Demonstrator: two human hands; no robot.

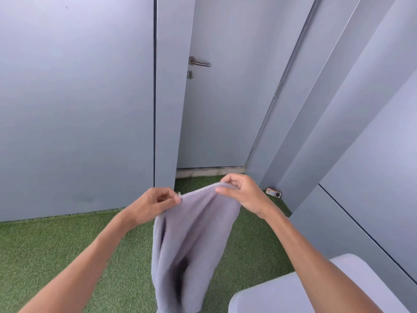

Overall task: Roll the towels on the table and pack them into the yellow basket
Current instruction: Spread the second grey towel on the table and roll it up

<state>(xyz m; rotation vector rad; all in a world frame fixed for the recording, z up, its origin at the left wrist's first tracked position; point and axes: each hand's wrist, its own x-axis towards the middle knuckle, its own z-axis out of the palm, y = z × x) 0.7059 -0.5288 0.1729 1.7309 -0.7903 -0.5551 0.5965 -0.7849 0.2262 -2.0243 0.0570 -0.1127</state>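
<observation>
Now our left hand (pixel 158 201) and right hand (pixel 239 190) pinch the towel's (pixel 191 240) top edge; next, the table (pixel 293 290) at five o'clock, we reckon.

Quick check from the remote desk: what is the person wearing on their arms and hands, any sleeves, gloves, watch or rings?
Nothing shows. Both forearms are bare to the bottom edge of the frame, with no sleeve in view. The left hand and right hand are ungloved, and no watch, bracelet or ring is visible on the sides facing the camera.

Grey door (pixel 214 109) with metal handle (pixel 199 62), green artificial turf (pixel 56 249), grey wall panels (pixel 76 105)
</observation>
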